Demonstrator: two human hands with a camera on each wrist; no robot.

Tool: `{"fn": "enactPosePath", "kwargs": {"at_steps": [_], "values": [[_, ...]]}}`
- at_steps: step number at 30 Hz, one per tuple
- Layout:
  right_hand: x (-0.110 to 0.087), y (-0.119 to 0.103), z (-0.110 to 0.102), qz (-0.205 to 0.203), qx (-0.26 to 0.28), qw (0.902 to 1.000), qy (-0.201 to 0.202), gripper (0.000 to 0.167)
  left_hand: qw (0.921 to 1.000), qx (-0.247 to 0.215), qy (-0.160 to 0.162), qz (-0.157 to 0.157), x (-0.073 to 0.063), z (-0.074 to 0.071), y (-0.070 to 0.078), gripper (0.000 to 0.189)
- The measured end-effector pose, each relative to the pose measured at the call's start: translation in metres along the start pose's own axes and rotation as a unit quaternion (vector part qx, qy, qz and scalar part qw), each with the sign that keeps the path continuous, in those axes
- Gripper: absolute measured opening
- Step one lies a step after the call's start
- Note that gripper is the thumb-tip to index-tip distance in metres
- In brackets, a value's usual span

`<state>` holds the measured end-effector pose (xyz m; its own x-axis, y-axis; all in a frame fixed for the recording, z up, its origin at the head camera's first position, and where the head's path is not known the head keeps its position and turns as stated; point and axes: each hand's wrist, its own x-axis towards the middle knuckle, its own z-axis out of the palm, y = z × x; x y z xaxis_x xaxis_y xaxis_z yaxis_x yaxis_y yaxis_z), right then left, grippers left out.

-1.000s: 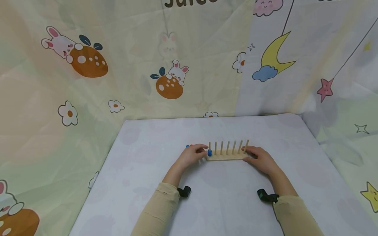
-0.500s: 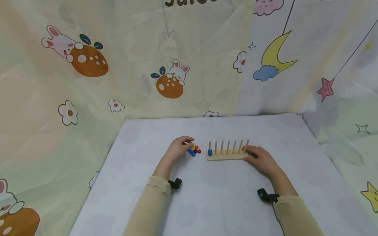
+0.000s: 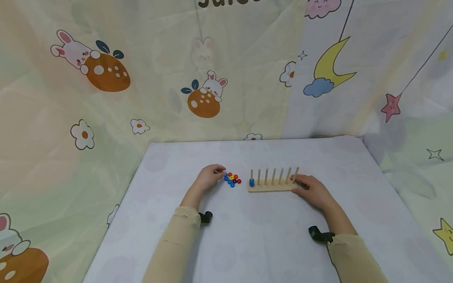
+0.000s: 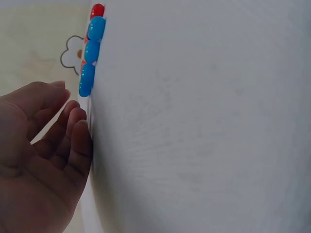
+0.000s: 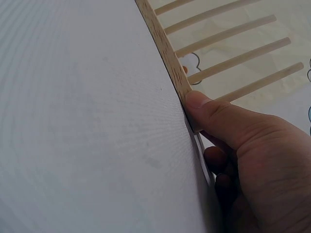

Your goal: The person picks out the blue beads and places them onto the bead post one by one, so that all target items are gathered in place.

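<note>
The white table (image 3: 269, 239) lies under both hands and all the things. The wooden rack (image 3: 272, 189), only one, has its right end in the grip of the right hand (image 3: 313, 191): the thumb presses its near side and a finger reaches behind, probably to make it steady. The left hand (image 3: 209, 177) holds nothing that I can see; its fingers are loosely bent, with a gap to the thumb. It is just beside the loose beads (image 3: 231, 178), perhaps for easy picking. From the rack stand seven pegs (image 3: 273, 177), the last one next to the right hand's grip. On the peg farthest from this grip sit blue beads (image 3: 251, 182), it seems two. Between the left hand and the rack I count about nine loose ones: four blue, two orange, one yellow, one dark blue, one red; they are crowded, so I cannot be sure.
</note>
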<state>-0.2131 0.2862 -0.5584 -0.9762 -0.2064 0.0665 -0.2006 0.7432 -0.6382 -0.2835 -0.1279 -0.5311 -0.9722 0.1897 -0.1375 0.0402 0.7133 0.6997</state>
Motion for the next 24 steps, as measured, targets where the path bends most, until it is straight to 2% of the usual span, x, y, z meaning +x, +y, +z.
{"fn": "enactPosePath", "kwargs": {"at_steps": [6, 24], "values": [[0.0008, -0.0003, 0.0000, 0.000, 0.000, 1.0000, 0.002, 0.050, 0.9996, 0.025, -0.003, 0.009, 0.0026, 0.0021, -0.0038, 0.025], [0.0011, -0.0005, -0.0005, 0.002, 0.006, 1.0000, 0.000, 0.049, 0.9981, 0.056, 0.001, 0.024, 0.0069, 0.0090, -0.0048, 0.022]]}}
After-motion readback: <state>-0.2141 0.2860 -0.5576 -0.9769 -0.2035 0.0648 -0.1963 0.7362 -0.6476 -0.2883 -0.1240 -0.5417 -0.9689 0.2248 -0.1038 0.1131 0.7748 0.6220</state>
